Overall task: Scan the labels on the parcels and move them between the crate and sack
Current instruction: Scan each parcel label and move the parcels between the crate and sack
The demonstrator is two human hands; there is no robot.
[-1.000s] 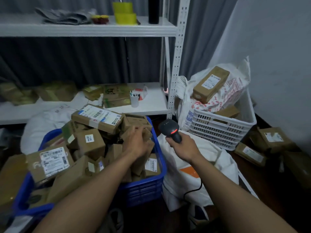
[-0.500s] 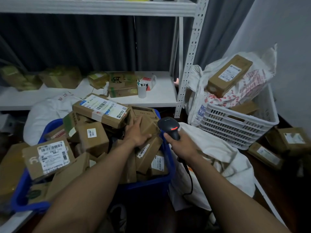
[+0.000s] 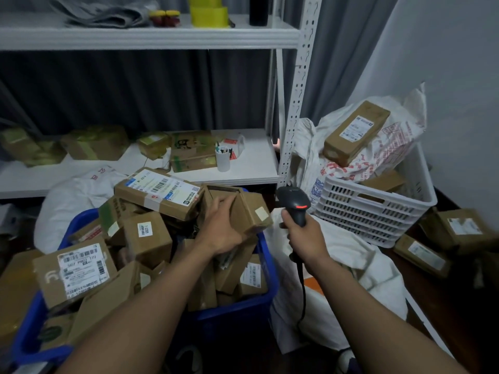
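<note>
- Dim storeroom with a dark floor point(image 3: 442, 314) and a grey curtain hanging behind white shelving. Blue crate point(image 3: 266, 300) is sitting low and left of centre, heaped above its rim with brown cardboard parcels.
- At the crate's near left corner, a labelled parcel point(image 3: 78, 268) is lying with a large white barcode label facing up.
- Left hand point(image 3: 220, 228) is reaching over the heap to the crate's far right corner, fingers curling round a small brown box point(image 3: 249, 211). Box is tilting, with a pale sticker on its side. Cannot tell if it is clear of the pile.
- Right hand point(image 3: 302, 236) is hovering just right of the crate, fist wrapping the grip of a black scanner point(image 3: 295, 205). Scanner head is up, a red light is glowing, and the cable is hanging below.
- White sack point(image 3: 351, 265) is lying crumpled on the floor against the crate's right wall, beneath the right hand.
- Farther right of the crate, a white slatted basket point(image 3: 378, 211) is holding a printed bag, with a long parcel point(image 3: 356, 132) resting tilted on top.
- Behind the crate, a lower shelf point(image 3: 251, 163) is carrying taped boxes and a white cup point(image 3: 223, 157).
</note>
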